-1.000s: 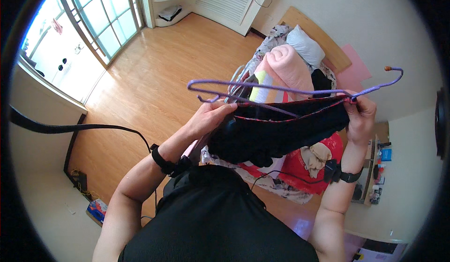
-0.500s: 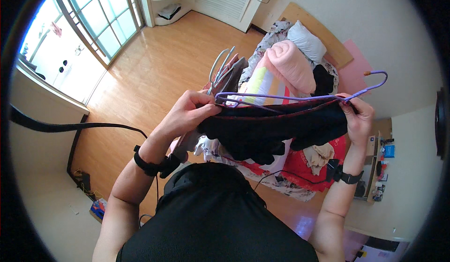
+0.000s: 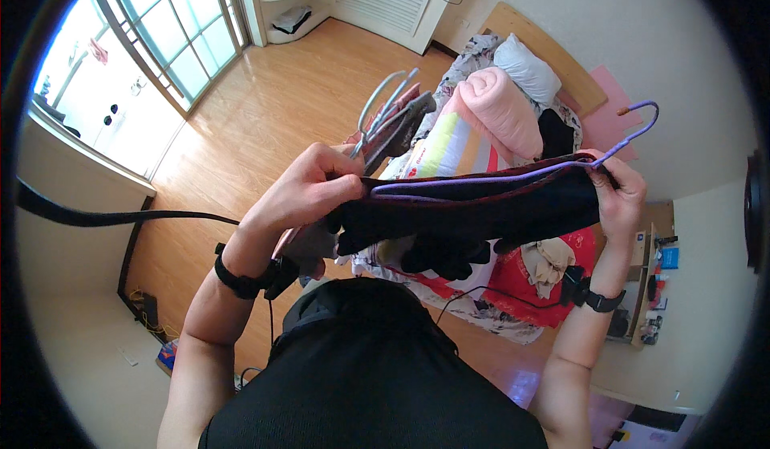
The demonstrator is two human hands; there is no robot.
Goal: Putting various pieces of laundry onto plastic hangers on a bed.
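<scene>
A black garment (image 3: 481, 218) with a dark red edge is stretched sideways in front of my chest. My left hand (image 3: 317, 184) pinches the left end of its edge. My right hand (image 3: 618, 195) grips the right end, close to the hook of a purple hanger (image 3: 489, 178). The long bar of this hanger lies inside the garment's open top, and its hook sticks out at the upper right. Just beyond my left hand are several pale hangers (image 3: 383, 104) bearing grey and pink clothes (image 3: 401, 132); what carries them is hidden.
Behind the garment stands a bed with a rolled pink quilt (image 3: 497, 112), a white pillow (image 3: 527, 68) and a beige cloth (image 3: 548, 266) on red fabric. A shelf (image 3: 642, 288) with small items is at the right. A glass sliding door (image 3: 176, 32) is at the far left.
The purple hanger's left end has dropped into the garment's opening, and its hook has lowered. The pale hangers have swung slightly right. Both hands keep hold of the garment's edge.
</scene>
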